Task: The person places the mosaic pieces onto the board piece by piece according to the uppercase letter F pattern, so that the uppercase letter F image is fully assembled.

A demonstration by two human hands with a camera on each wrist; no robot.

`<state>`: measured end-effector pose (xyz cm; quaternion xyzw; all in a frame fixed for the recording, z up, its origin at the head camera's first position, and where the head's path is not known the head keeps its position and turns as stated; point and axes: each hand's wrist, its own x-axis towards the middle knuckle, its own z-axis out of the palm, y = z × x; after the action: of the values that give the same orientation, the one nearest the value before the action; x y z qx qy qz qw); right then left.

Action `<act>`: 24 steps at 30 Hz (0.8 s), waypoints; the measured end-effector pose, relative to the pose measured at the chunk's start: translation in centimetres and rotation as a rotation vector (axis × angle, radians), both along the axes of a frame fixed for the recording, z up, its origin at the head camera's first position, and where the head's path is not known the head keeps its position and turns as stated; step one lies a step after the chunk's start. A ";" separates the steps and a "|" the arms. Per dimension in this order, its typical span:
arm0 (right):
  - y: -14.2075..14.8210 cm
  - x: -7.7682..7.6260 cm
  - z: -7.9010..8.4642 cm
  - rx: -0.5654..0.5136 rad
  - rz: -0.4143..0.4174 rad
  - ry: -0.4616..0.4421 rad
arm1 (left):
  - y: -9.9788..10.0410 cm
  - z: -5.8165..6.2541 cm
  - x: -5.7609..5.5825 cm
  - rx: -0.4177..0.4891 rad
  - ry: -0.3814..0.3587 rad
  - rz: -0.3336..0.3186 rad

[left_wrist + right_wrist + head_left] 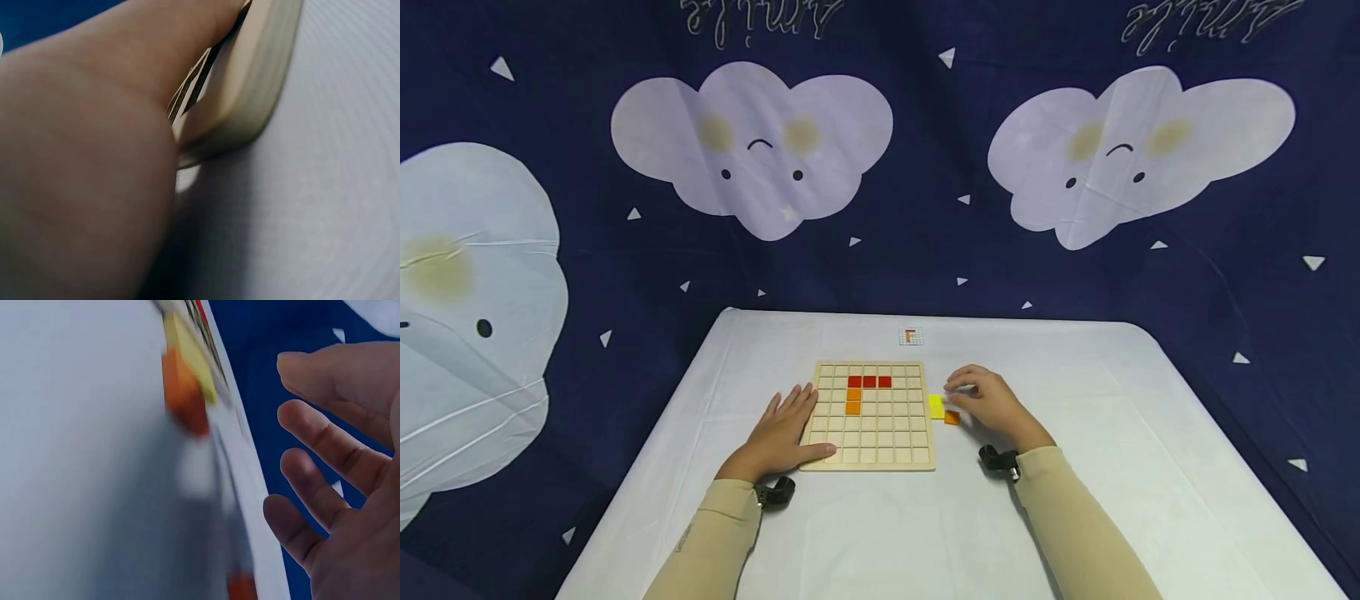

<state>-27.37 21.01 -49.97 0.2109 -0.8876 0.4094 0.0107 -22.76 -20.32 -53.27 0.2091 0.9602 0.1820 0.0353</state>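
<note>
A wooden grid board (891, 435) lies on the table, with red tiles (869, 382) in a short row and orange tiles (853, 401) running down from the row's left end. My left hand (781, 435) rests spread on the board's left edge, its thumb along the front left corner; the left wrist view shows that corner (240, 119) up close. Right of the board, my right hand (992, 402) hovers with loosely bent fingers and nothing in them. Beside it are a yellow block (936, 407) against the board and an orange block (952, 417), also seen in the right wrist view.
A small pattern card (911, 337) lies behind the board on the white tabletop (760, 358). Low in the right wrist view, an orange-red block (242, 586) shows, which my right hand hides in the head view. A dark blue cloth (925, 267) with clouds hangs behind.
</note>
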 end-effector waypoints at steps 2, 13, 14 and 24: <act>1.2 0.1 -0.3 0.014 -0.020 0.004 | 0.0 -0.1 -0.1 -0.005 -0.002 -0.003; 4.8 0.8 -1.1 0.048 -0.008 -0.001 | 0.0 -0.1 0.1 0.045 0.026 -0.012; 5.0 0.8 -1.1 0.048 -0.004 -0.007 | 0.0 0.0 0.1 0.049 0.027 -0.012; 6.4 1.2 -1.5 0.056 -0.015 -0.107 | 0.0 0.1 0.3 0.045 0.030 -0.011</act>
<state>-26.14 27.45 -51.43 0.1824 -0.8995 0.3950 -0.0395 -22.44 -20.33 -53.20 0.2179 0.9551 0.1999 0.0171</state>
